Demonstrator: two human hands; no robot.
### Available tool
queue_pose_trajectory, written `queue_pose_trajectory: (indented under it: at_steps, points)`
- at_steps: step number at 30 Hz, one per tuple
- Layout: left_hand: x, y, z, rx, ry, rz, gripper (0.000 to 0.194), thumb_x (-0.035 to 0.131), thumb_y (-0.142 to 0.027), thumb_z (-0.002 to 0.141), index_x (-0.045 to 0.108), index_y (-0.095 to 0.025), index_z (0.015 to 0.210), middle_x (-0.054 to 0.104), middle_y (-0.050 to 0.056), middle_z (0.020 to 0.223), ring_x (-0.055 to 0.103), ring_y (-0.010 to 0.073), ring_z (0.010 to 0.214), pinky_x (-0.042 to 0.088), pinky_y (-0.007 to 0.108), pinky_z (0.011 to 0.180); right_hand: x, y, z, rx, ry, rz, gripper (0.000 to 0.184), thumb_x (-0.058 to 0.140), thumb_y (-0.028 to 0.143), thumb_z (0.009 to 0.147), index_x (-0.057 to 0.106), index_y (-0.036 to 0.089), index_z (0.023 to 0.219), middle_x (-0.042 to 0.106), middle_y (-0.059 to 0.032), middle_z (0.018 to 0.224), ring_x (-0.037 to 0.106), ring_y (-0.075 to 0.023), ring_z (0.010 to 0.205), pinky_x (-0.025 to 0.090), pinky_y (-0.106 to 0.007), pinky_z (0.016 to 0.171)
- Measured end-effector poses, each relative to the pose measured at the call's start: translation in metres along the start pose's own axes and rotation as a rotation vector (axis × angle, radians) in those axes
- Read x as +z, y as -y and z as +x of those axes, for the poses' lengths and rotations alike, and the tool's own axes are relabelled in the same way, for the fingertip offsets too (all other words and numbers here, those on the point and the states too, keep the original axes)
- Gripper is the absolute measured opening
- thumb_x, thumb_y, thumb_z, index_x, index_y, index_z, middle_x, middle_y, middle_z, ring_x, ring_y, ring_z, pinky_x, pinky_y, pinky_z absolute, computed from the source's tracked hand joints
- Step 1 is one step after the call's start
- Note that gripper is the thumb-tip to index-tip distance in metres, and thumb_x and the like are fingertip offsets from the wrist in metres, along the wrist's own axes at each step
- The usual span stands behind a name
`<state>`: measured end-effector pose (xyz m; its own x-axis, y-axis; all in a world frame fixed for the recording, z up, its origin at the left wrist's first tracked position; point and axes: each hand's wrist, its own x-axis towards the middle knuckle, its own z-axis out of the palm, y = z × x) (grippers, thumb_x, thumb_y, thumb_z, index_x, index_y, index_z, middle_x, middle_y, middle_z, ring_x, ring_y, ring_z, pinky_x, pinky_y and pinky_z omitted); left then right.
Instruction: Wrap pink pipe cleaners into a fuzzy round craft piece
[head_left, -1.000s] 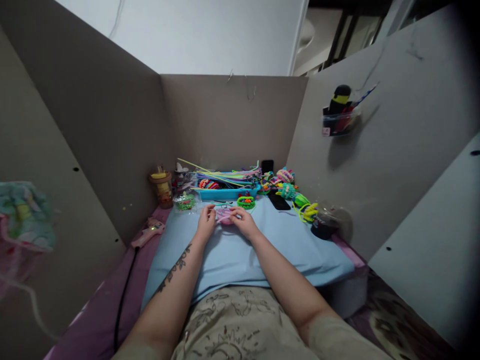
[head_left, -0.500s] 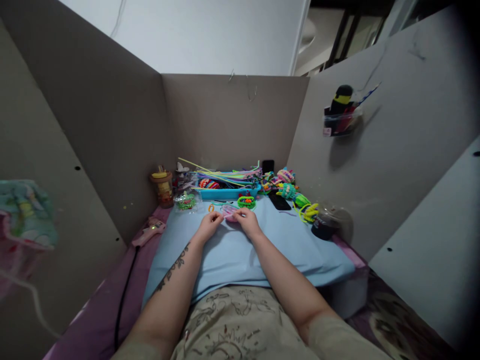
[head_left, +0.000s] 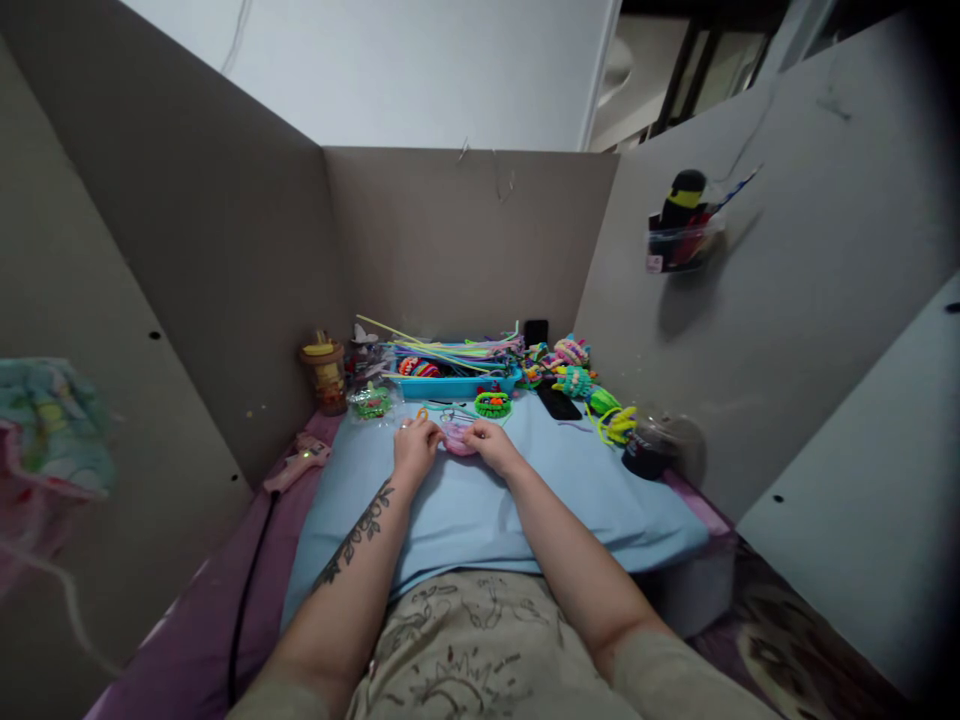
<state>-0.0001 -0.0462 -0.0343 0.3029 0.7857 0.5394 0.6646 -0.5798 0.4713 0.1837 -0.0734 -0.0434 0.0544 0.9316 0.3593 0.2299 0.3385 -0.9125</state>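
A small rounded pink piece (head_left: 457,440), apparently made of coiled fuzzy pipe cleaners, is between my two hands over the light blue cloth. My right hand (head_left: 490,445) pinches its right side with closed fingers. On the other side, my left hand (head_left: 417,448) has its fingertips pinched together at the piece's left edge; they seem to grip a strand, too small to make out clearly. Just beyond my left hand lies an orange loop (head_left: 423,413). A green woven ring with orange bits (head_left: 493,404) sits past my right hand.
Behind stands a blue tray (head_left: 457,388) heaped with pipe cleaners (head_left: 457,350). Colourful fuzzy pieces (head_left: 574,380), a dark phone (head_left: 559,402) and a black tub (head_left: 649,455) are to the right. A pink glue gun (head_left: 300,460) and a lidded cup (head_left: 324,375) are on the left. Grey panels enclose the table.
My left hand has turned and shifted slightly left, its forearm rolling to show more of the tattoo. My right hand stays nearly in place on the pink piece.
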Motion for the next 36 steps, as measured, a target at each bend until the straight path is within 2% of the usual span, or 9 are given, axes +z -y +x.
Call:
queue_pose_trajectory:
  at_steps: [4,9,13,16,19,21,26,31,36]
  points:
    - [0.001,0.003,0.0,0.034,0.005,-0.014,0.012,0.059,-0.025,0.084,0.067,-0.02,0.078,0.067,0.005,0.084,0.055,0.0221,0.083,0.037,0.035,0.083,-0.001,-0.002,-0.001,0.016,0.029,0.012,0.018,0.065,0.031,0.068,0.064,0.017,0.059,0.057,-0.0001,0.06,0.048,-0.014,0.06,0.039,-0.028,0.061]
    - [0.005,0.005,-0.001,0.061,0.014,-0.044,0.018,0.058,-0.021,0.083,0.066,-0.023,0.1,0.066,0.004,0.084,0.055,0.0221,0.084,0.039,0.033,0.079,-0.003,-0.004,0.0,-0.002,0.028,0.003,0.016,0.066,0.031,0.069,0.065,0.017,0.061,0.059,-0.0008,0.064,0.051,-0.0152,0.063,0.041,-0.03,0.065]
    - [0.009,0.007,-0.001,0.065,0.028,-0.064,0.009,0.058,-0.019,0.083,0.066,-0.02,0.084,0.065,0.007,0.087,0.055,0.0234,0.088,0.038,0.034,0.081,-0.005,-0.004,0.001,-0.043,0.019,-0.011,0.015,0.064,0.03,0.07,0.065,0.018,0.062,0.062,-0.0025,0.071,0.055,-0.0177,0.072,0.044,-0.032,0.074]
    - [0.01,0.009,0.001,0.052,0.02,-0.095,0.01,0.056,-0.019,0.083,0.064,-0.019,0.078,0.063,0.007,0.083,0.055,0.0229,0.086,0.038,0.035,0.082,-0.005,-0.001,0.001,-0.069,0.004,-0.011,0.015,0.058,0.028,0.074,0.069,0.019,0.078,0.067,-0.0048,0.086,0.059,-0.0199,0.085,0.044,-0.034,0.082]
    - [0.01,0.011,0.003,0.037,0.008,-0.146,0.014,0.052,-0.021,0.084,0.062,-0.019,0.075,0.063,0.005,0.08,0.054,0.0217,0.082,0.039,0.035,0.083,-0.003,0.003,-0.001,-0.108,-0.01,-0.027,0.026,0.058,0.025,0.073,0.068,0.021,0.097,0.067,-0.0057,0.104,0.058,-0.0214,0.101,0.042,-0.037,0.091]
    - [0.01,0.011,0.005,0.024,0.001,-0.186,0.016,0.05,-0.022,0.084,0.06,-0.019,0.073,0.062,0.005,0.078,0.054,0.0212,0.081,0.039,0.035,0.083,-0.001,0.006,-0.003,-0.154,-0.015,-0.044,0.03,0.06,0.023,0.072,0.067,0.022,0.101,0.066,-0.0056,0.108,0.058,-0.0215,0.105,0.041,-0.037,0.094]
    - [0.007,0.008,0.007,0.004,0.006,-0.287,0.011,0.051,-0.023,0.081,0.058,-0.018,0.073,0.062,0.004,0.082,0.055,0.021,0.089,0.041,0.034,0.086,0.003,0.009,-0.006,-0.223,-0.053,-0.07,0.024,0.06,0.021,0.072,0.067,0.021,0.095,0.066,-0.0052,0.101,0.06,-0.0205,0.099,0.044,-0.036,0.093]
    - [0.006,0.005,0.004,-0.013,0.051,-0.365,0.015,0.045,-0.024,0.083,0.055,-0.018,0.074,0.06,0.001,0.074,0.055,0.0162,0.074,0.044,0.026,0.071,0.002,0.01,-0.007,-0.236,-0.065,-0.098,0.016,0.061,0.023,0.072,0.067,0.02,0.087,0.066,-0.0039,0.09,0.06,-0.0189,0.087,0.047,-0.034,0.085]
    - [0.004,0.003,0.003,-0.004,0.043,-0.37,0.013,0.047,-0.024,0.082,0.055,-0.018,0.075,0.06,0.001,0.075,0.055,0.0171,0.076,0.044,0.028,0.074,0.002,0.012,-0.007,-0.208,-0.067,-0.105,0.014,0.062,0.025,0.072,0.068,0.019,0.083,0.066,-0.0036,0.084,0.059,-0.0186,0.082,0.046,-0.033,0.081]
